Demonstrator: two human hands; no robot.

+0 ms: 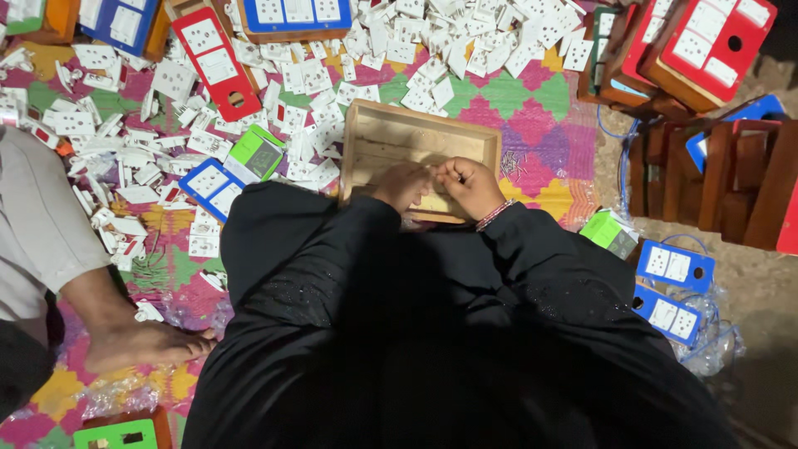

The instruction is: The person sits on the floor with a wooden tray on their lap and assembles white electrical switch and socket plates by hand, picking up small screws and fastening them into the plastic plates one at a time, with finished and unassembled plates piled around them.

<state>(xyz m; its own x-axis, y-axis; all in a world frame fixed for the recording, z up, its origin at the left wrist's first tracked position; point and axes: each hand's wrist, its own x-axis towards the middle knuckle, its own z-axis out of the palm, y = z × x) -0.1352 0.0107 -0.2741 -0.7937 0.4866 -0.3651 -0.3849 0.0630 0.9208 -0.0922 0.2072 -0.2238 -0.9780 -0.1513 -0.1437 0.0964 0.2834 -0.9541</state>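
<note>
Head view: wooden box [391, 137] lies lengthwise left-right

Pale wood tray [376, 137]; multicoloured zigzag mat [532, 104]; white sockets [432, 50]; black sleeves [332, 249]

Patterned mat [532, 137] on floor w/ wooden box [391, 133], white sockets [465, 41], blue panels [673, 266].

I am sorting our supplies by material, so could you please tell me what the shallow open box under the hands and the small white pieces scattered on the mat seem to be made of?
The shallow open box looks like pale, unfinished wood: grain lines and plank seams show, with no gloss. The small white pieces look like moulded plastic, smooth and uniformly white, though they are too small to be certain. Both the left hand and the right hand rest at the box's near edge.
</note>
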